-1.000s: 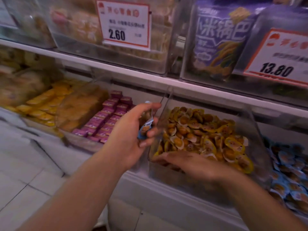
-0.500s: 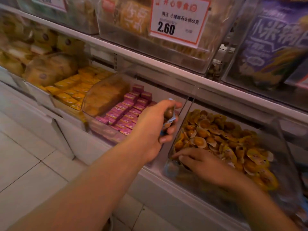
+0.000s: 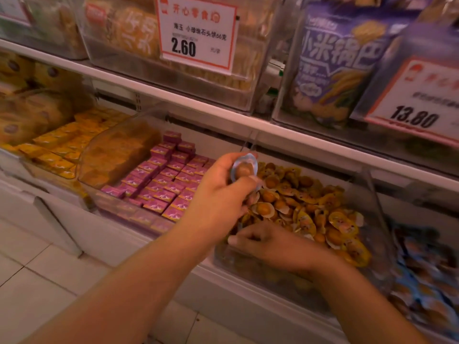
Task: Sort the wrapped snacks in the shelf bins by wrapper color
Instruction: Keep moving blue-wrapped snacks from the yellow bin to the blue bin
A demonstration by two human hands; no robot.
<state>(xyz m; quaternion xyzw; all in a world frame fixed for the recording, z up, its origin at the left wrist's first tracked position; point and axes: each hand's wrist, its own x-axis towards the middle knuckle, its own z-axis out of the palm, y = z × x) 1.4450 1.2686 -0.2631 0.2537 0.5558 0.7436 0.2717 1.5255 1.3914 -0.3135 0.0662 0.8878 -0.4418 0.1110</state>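
From the head view, the left hand was raised over the near left corner of the clear bin of yellow-wrapped snacks, its grip closed on a blue-wrapped snack pinched between thumb and fingers. That snack sat at the top of the grip, above the yellow pile. The right hand reached into the same bin at its front left, fingers curled down among the yellow wrappers; whether it held one could not be told. Just left stood a bin of pink boxes, and at far right lay blue-wrapped snacks
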